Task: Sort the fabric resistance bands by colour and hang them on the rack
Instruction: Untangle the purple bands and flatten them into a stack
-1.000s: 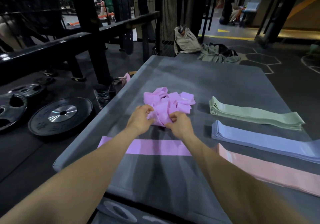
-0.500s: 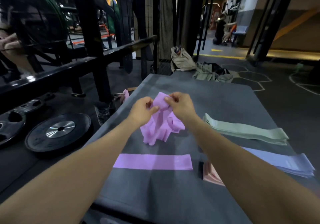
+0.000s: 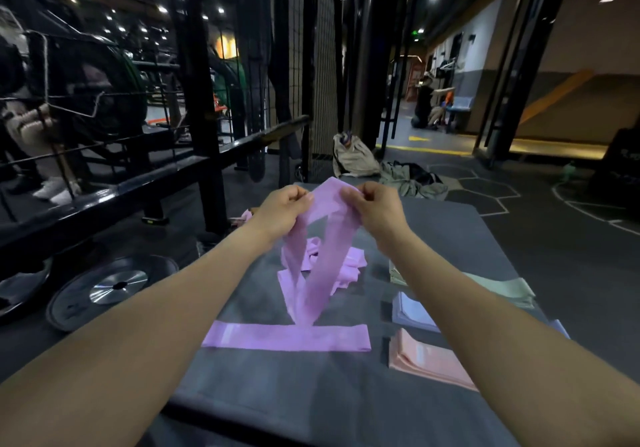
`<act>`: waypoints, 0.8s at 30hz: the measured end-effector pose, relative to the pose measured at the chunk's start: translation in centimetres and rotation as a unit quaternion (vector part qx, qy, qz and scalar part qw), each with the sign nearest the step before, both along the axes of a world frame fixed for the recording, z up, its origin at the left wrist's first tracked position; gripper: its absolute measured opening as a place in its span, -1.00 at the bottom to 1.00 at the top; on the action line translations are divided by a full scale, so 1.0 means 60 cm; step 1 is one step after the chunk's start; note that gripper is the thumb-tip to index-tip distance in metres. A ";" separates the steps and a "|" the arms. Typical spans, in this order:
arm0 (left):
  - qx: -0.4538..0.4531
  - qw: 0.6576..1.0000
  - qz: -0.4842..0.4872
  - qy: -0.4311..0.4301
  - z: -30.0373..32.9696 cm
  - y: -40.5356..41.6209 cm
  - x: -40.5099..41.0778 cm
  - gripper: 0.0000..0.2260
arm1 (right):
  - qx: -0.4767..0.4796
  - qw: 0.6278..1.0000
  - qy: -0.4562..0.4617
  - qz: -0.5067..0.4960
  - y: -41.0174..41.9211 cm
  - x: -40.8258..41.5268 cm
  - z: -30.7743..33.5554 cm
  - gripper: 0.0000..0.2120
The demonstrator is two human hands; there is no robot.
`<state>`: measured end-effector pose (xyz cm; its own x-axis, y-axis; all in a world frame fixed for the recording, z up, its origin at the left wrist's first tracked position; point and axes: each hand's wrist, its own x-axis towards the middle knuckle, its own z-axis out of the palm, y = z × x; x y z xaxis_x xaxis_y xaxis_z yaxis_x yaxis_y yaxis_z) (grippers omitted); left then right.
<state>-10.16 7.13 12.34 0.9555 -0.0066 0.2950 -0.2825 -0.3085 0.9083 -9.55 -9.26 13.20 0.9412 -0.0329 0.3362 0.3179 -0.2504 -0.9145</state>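
While pinched at top edge by left hand (image 3: pixel 282 209) and right hand (image 3: pixel 375 211), purple band (image 3: pixel 320 259) hangs as soft loop above grey mat (image 3: pixel 311 394), long axis running 12 to 6 o'clock, low end toward flat purple band (image 3: pixel 285 337).

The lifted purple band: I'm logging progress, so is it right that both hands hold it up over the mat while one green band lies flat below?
Not quite. The head view shows both hands, left and right, holding the lifted band, but the flat band on the mat is purple, not green.
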 end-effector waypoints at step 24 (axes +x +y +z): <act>0.016 0.995 -0.042 0.088 -0.017 0.019 -0.098 -0.68 | -0.013 0.966 0.163 0.203 -0.071 -0.100 -0.042 -0.79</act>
